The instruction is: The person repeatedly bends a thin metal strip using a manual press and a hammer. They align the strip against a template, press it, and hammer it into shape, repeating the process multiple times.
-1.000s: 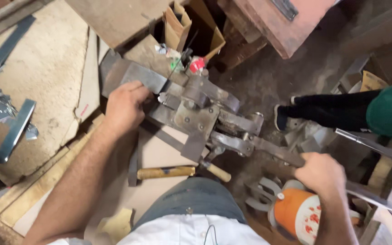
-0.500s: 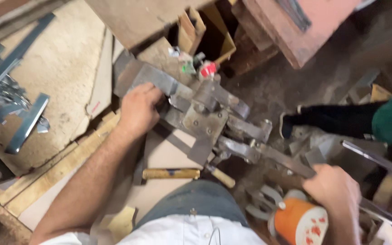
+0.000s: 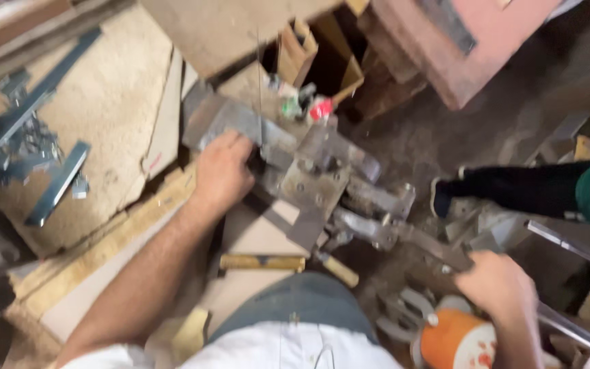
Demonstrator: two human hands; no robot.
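Between the hands: one lever press (image 3: 322, 184), bolted together, grey. Left hand (image 3: 221, 171) lies flat on a metal strip (image 3: 237, 123) fed into its jaws; right hand (image 3: 496, 287) is closed around the lever (image 3: 411, 239), which sits low, so the stroke looks near done. Left of the left hand: several blue strips (image 3: 56, 181). One orange tub (image 3: 455, 342) under the right.

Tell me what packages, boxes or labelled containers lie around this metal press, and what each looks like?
Orange container: bottom right, beside the right hand; rounded, orange with a white, red-marked patch.
Cardboard box: top centre, behind the metal press; open, brown, dark inside.
Small red and green items: just below the box; too blurred to identify.
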